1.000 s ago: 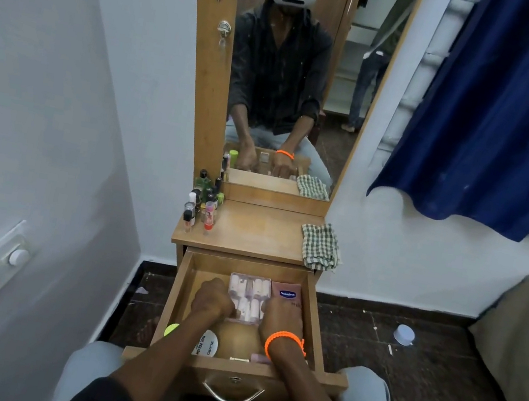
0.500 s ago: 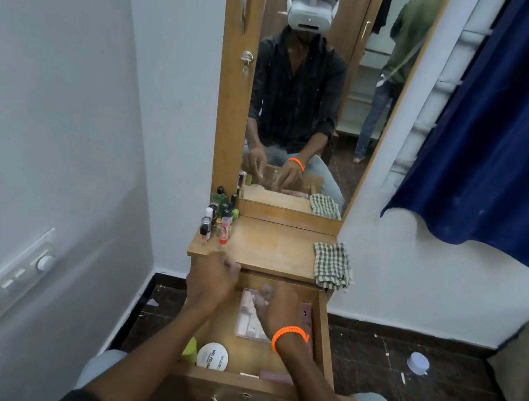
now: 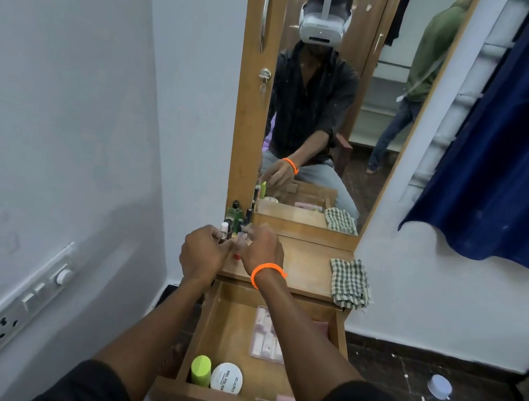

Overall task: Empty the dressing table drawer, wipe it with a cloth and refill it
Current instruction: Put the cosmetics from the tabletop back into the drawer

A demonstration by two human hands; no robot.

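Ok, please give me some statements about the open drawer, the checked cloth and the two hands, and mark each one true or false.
1. The wooden drawer is pulled open. True.
2. The green-and-white checked cloth lies inside the drawer. False: it lies on the wooden tabletop, at its right end.
3. Both hands are up at the small bottles at the tabletop's left end. True: the left hand and the right hand are there, above the drawer.
4. The drawer is already empty. False: a round white nail-polish tub, a lime-green cap and a pack of small pale tubes are inside.
5. The orange wristband is on the left wrist. False: it is on the right.
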